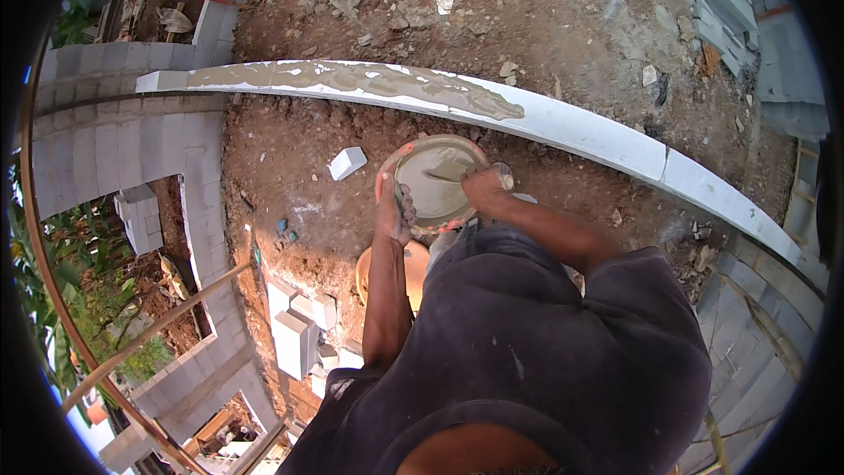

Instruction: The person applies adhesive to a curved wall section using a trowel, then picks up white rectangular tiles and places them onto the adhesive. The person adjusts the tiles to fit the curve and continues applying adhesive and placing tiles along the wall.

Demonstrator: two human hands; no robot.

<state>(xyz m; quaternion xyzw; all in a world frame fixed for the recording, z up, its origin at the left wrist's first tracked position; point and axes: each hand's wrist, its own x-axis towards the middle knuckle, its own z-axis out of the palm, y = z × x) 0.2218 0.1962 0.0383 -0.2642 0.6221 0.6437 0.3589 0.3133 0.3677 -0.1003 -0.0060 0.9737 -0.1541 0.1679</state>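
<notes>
Daylight fills the scene, soft and even over the bare ground [290, 149] and the basin [431, 139] in the middle; on the near left, stronger sun strikes the pale blocks [294, 339], whose faces nearly wash out; the dark shirt [519, 343] swallows most detail at the near side; the fisheye lens bends the long white wall [598, 127] into an arc; a black ring closes off the corners, bluish fringing along its left; texture softens toward the rim.
</notes>
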